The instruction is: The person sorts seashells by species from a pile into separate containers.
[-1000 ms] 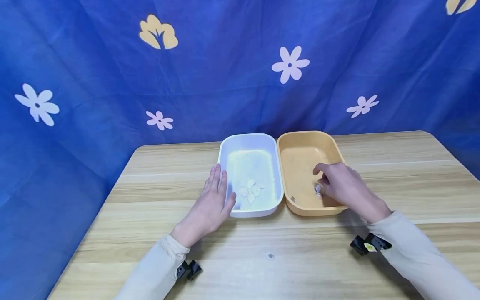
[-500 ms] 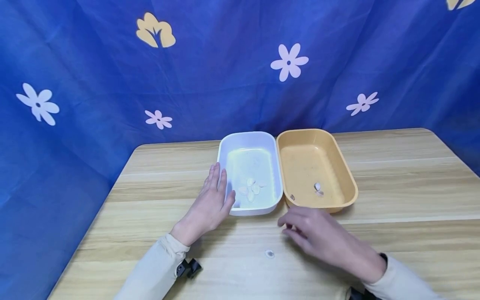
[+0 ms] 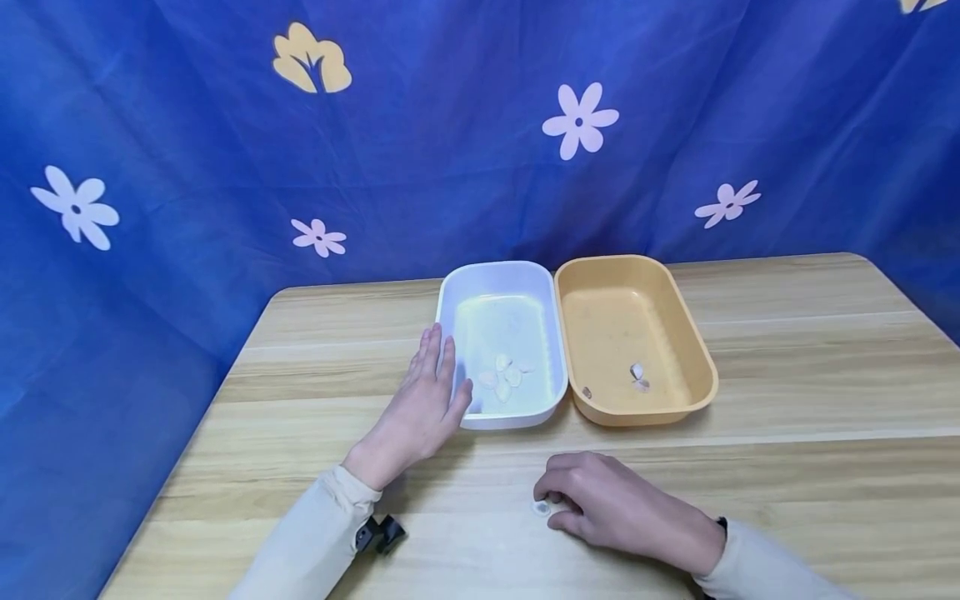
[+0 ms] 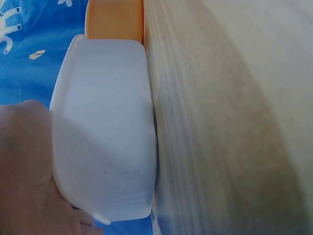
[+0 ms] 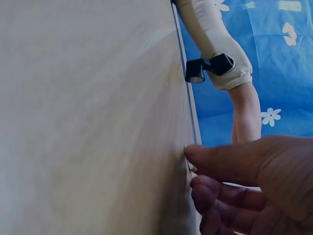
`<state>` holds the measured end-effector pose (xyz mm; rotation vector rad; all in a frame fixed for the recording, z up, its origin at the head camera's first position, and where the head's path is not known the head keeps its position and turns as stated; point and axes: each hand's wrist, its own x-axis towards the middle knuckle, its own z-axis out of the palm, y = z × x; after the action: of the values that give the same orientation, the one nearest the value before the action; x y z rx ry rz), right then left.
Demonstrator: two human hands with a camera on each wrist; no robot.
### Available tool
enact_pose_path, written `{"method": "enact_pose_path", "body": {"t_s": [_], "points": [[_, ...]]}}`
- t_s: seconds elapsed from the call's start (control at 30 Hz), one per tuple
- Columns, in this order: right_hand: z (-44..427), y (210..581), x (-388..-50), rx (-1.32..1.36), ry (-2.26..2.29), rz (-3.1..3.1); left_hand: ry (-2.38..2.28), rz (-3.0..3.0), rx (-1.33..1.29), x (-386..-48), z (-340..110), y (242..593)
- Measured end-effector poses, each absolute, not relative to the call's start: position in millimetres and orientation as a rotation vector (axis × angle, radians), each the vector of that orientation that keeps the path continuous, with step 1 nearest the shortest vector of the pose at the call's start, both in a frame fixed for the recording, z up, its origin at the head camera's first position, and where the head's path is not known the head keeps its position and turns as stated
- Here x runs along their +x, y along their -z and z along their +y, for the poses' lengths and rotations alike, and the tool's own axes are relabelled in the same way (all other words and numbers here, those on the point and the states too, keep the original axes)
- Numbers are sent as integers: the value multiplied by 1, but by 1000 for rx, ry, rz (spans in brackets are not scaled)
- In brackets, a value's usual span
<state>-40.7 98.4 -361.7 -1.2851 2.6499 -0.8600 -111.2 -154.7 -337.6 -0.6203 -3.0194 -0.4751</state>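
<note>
In the head view my left hand (image 3: 420,396) lies with extended fingers along the left wall of the white bin (image 3: 501,422). Several small pale shells (image 3: 504,379) are on that bin's floor. My right hand (image 3: 622,504) is low over the table, thumb and bent index finger parted beside a small whitish shell (image 3: 541,507) with a grey centre. The shell still shows flat on the wood; whether a fingertip touches it is hard to tell. Beside the white bin stands an orange bin (image 3: 633,419) holding two small shells (image 3: 638,377) and a brownish one (image 3: 587,392).
Both bins stand side by side on the wood-grain table (image 3: 322,358), near its back edge. Behind it hangs a blue curtain (image 3: 450,150) with flower shapes. A small black wrist camera (image 3: 381,534) is worn on the left sleeve.
My right hand has left the orange bin and come down and left to the shell on the table. The shells it was over stay in that bin. The left hand keeps its place.
</note>
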Motion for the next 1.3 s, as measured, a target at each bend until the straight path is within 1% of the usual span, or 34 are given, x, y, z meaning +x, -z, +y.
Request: {"method": "enact_pose_path", "body": {"t_s": [0.23, 0.63, 0.77, 0.97, 1.1, 1.23, 1.3], "points": [[98, 367, -41, -1305, 944, 2621, 475, -3010, -632, -111, -154, 337], [95, 376, -40, -1459, 1202, 2498, 472, -3006, -629, -111, -153, 337], [92, 373, -40, -1406, 1136, 2515, 474, -2999, -634, -111, -153, 336], [82, 367, -43, -1353, 908, 2567, 471, -2998, -631, -110, -155, 337], [74, 369, -46, -1427, 839, 2619, 467, -2997, -631, -111, -155, 337], [69, 372, -48, -1527, 857, 2660, 466, -2995, -633, -111, -155, 337], [69, 372, -49, -1530, 904, 2639, 465, -2992, -635, -111, -155, 337]]}}
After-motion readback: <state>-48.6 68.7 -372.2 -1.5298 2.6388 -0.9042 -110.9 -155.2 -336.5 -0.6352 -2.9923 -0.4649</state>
